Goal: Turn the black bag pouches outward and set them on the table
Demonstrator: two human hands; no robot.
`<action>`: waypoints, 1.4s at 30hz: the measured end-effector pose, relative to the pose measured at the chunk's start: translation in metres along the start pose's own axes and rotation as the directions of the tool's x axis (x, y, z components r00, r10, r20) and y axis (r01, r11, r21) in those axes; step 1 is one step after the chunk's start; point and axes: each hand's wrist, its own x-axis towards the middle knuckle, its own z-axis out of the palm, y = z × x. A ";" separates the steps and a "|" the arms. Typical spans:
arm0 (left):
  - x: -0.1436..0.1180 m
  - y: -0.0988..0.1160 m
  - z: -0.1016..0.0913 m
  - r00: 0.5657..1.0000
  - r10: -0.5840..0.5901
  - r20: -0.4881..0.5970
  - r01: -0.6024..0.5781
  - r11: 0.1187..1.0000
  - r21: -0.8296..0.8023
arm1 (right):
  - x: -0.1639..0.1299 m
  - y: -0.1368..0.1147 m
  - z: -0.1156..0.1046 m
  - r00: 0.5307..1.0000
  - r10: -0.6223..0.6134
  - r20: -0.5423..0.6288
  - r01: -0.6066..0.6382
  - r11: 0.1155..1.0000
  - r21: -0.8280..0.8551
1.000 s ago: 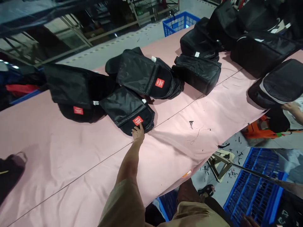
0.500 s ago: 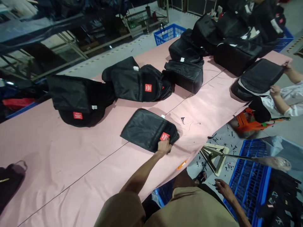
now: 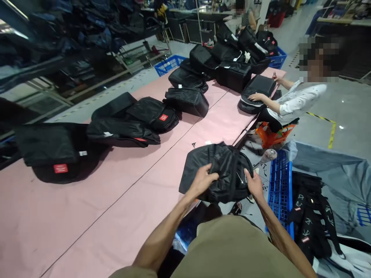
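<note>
Hands first: the left hand (image 3: pixel 202 180) and the right hand (image 3: pixel 254 184) both hold one crumpled black backpack (image 3: pixel 218 170) at the near right edge of the pink tabletop (image 3: pixel 87 216), partly hanging over that edge. Left fingers (image 3: pixel 211 177) curl into the fabric near its middle, pinching a fold; right fingers (image 3: pixel 249 175) close on its right side beside a small white mark whose shape is too small to read.

Farther left on the tabletop lie more black bags. One flat bag (image 3: pixel 55 150) at the far left carries a red label (image 3: pixel 60 168) with white print that cannot be read. Two bags overlap beside it, a flat one (image 3: pixel 121 133) and a rounder one (image 3: pixel 153 114) with its own red label (image 3: pixel 164 117), also illegible. A single bag (image 3: pixel 187 101) lies behind those, and a heap of several bags (image 3: pixel 220 65) fills the far end; their number cannot be counted.

One co-worker in a white sleeve (image 3: pixel 292 101) sits at the far right with both hands on another black bag (image 3: pixel 256 90). Two blue crates show: one (image 3: pixel 168 63) beyond the far side of the tabletop, one (image 3: pixel 279 189) on the floor near right, next to a pile of black straps (image 3: pixel 311 220) with small white markings.
</note>
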 end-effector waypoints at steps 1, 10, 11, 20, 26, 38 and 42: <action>-0.003 0.013 -0.019 0.998 0.036 -0.057 -0.035 0.999 0.011 | 0.005 -0.003 -0.005 0.999 -0.037 0.005 0.037 0.998 -0.045; -0.030 -0.005 -0.117 0.855 0.034 -0.517 0.001 0.998 0.067 | 0.017 0.067 -0.008 0.990 0.122 0.065 -0.110 0.979 -0.174; -0.031 -0.005 -0.112 0.854 0.050 -0.517 -0.024 0.998 0.057 | 0.020 0.063 -0.011 0.992 0.112 0.055 -0.096 0.968 -0.231; 0.012 0.088 -0.073 0.992 0.115 -0.050 -0.104 0.978 0.180 | 0.022 -0.129 -0.019 0.512 -0.747 0.424 0.838 0.327 -0.436; 0.070 0.115 -0.066 0.916 -0.052 0.398 -0.039 0.976 0.216 | 0.001 -0.165 0.017 0.112 -0.880 0.461 0.920 -0.084 -0.383; 0.107 -0.001 0.037 0.672 0.564 0.480 -0.739 0.559 0.377 | -0.044 -0.089 -0.036 0.574 -0.792 -0.209 0.496 0.539 -0.680; 0.119 -0.062 0.074 0.412 0.696 0.589 -0.897 0.194 0.398 | -0.052 -0.074 -0.062 0.613 -0.692 -0.380 0.317 0.656 -0.685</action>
